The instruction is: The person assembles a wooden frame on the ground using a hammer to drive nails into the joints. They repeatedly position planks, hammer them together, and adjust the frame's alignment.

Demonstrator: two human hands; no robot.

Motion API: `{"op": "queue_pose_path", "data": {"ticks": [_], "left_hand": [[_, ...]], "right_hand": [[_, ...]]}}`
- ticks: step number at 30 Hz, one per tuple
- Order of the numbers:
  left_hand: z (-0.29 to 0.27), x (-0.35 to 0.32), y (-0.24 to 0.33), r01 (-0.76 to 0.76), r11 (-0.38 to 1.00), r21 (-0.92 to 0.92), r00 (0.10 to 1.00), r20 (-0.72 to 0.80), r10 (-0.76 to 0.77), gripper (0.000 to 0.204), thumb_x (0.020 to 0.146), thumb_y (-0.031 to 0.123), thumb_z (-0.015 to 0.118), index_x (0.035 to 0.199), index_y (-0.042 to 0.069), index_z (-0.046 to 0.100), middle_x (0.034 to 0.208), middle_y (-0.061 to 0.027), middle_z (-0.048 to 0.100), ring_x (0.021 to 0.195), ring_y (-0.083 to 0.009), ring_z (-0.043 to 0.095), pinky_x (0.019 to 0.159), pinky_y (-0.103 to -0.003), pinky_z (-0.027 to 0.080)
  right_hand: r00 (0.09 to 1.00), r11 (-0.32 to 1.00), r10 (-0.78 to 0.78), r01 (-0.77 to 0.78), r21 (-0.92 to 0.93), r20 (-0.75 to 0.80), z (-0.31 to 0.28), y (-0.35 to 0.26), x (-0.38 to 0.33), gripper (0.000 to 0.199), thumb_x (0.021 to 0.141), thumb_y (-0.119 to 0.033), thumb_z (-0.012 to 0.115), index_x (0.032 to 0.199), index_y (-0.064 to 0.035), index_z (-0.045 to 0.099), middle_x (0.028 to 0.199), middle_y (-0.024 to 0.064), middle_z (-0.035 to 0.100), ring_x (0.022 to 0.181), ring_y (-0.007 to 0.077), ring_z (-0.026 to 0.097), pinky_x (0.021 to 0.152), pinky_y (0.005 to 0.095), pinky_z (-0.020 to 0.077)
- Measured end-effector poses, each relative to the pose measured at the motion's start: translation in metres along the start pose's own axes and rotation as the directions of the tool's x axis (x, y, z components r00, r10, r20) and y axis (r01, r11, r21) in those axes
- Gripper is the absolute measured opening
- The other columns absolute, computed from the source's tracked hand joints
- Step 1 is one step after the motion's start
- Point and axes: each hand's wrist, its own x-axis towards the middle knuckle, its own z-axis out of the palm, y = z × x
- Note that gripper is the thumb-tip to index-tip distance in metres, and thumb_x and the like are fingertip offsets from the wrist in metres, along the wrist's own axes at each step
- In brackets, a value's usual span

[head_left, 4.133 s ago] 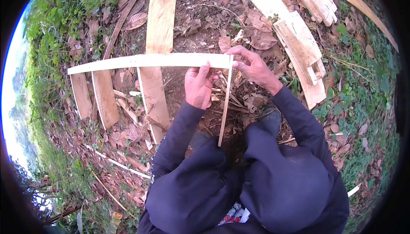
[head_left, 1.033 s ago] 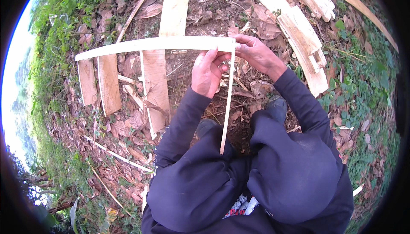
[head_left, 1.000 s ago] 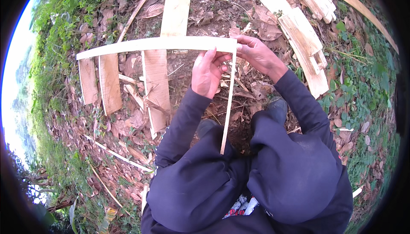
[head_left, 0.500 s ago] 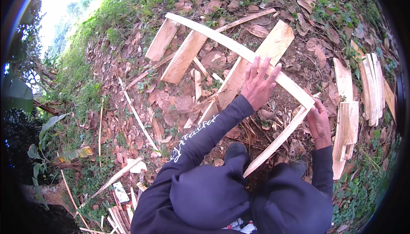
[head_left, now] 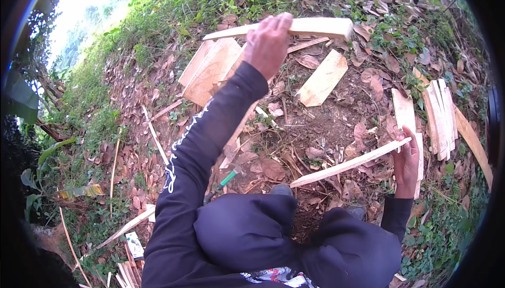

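Note:
My left hand (head_left: 269, 43) is wrapped over a long pale wooden board (head_left: 321, 27), raised at the far side. Below its left part, short wooden boards (head_left: 213, 72) sit bunched together at an angle; whether they are fixed to it I cannot tell. On the right, my right hand (head_left: 406, 164) pinches the end of a narrow wooden board (head_left: 347, 167), which slants down toward my feet. One loose short board (head_left: 322, 78) lies flat on the soil between my hands. A green-handled tool, seemingly a hammer (head_left: 228, 177), lies beside my left knee.
Several stacked boards (head_left: 439, 120) lie on the right, with another board (head_left: 404, 108) beside them. Thin wood strips (head_left: 129, 269) and a small white package (head_left: 134, 244) are at the lower left. Dry leaves (head_left: 273, 170) and grass cover the sloping ground.
My left hand has lifted and swung the long board away to the far left, off the narrow board. The short boards have closed together. My right hand keeps the narrow board, now tilted lower.

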Motion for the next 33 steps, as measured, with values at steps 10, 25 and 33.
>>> {"op": "queue_pose_path", "data": {"ticks": [10, 25, 33], "left_hand": [[-0.22, 0.129, -0.163, 0.328, 0.878, -0.349, 0.944, 0.147, -0.294, 0.044, 0.102, 0.041, 0.05, 0.131, 0.01, 0.059, 0.13, -0.0046, 0.063, 0.117, -0.0171, 0.062, 0.089, -0.03, 0.055], [-0.143, 0.08, -0.173, 0.267, 0.865, -0.425, 0.962, 0.178, -0.209, 0.04, 0.1, 0.037, 0.057, 0.128, 0.009, 0.062, 0.122, -0.0025, 0.068, 0.114, -0.0167, 0.061, 0.096, -0.035, 0.05], [-0.123, 0.049, -0.091, 0.247, 0.909, -0.335, 0.919, 0.378, -0.111, 0.032, 0.094, 0.022, 0.064, 0.121, 0.004, 0.064, 0.119, -0.0076, 0.067, 0.112, -0.0188, 0.063, 0.096, -0.036, 0.05]], "right_hand": [[0.984, 0.992, -0.128, 0.126, -0.023, -0.124, -0.042, -0.029, -0.046, 0.018, 0.095, -0.022, 0.065, 0.106, -0.0078, 0.063, 0.111, 0.0012, 0.059, 0.104, 0.0134, 0.056, 0.093, 0.036, 0.0484], [0.972, 0.989, -0.103, 0.076, -0.13, -0.213, -0.051, -0.036, -0.068, 0.015, 0.097, -0.021, 0.063, 0.104, -0.0083, 0.061, 0.112, 0.0013, 0.056, 0.102, 0.0118, 0.057, 0.092, 0.0337, 0.0521], [0.963, 0.982, 0.014, -0.064, -0.176, -0.269, -0.078, 0.007, -0.069, 0.019, 0.093, -0.014, 0.069, 0.109, -0.0056, 0.062, 0.109, 0.0013, 0.062, 0.099, 0.0101, 0.058, 0.09, 0.0287, 0.048]]}}
